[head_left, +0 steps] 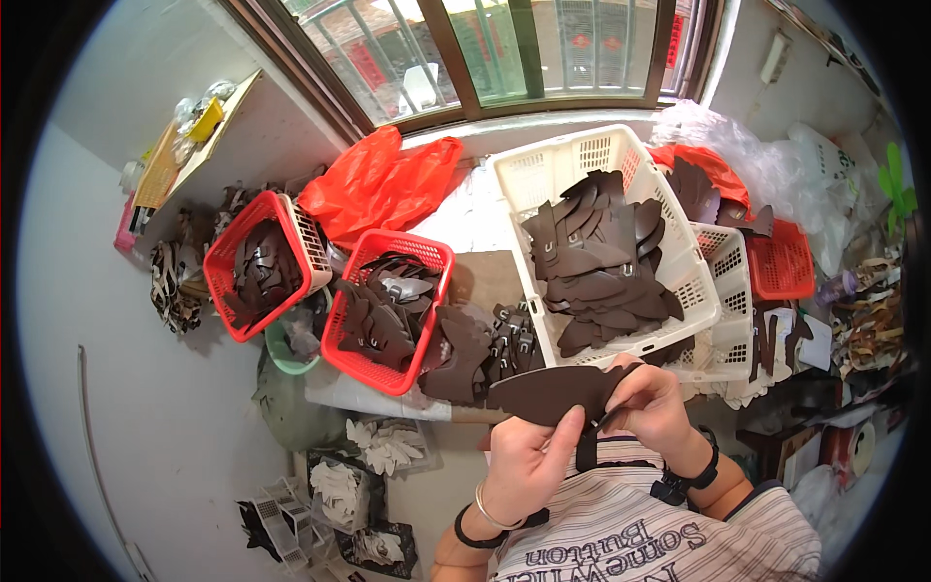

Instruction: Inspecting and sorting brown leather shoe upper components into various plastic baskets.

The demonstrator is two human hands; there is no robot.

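My left hand (pixel 531 462) pinches the lower edge of a dark brown, curved flat piece (pixel 546 395), which looks like leather. The thumb lies on top of it. At its right end my right hand (pixel 652 405) is closed with bent fingers on the same piece, where a narrow dark strip shows. Both hands are close together in front of my striped shirt. Just beyond them, a large white crate (pixel 700 328) holds a heap of similar brown pieces (pixel 596 262), some with small metal buckles. More buckled pieces (pixel 514 341) lie on the table left of the crate.
Two red baskets (pixel 333 341) of brown pieces stand to the left, near a red plastic bag (pixel 380 184). Another white crate (pixel 734 291) and a small red basket (pixel 782 260) are at the right. Trays of pale cut pieces (pixel 339 497) sit below the table at the left.
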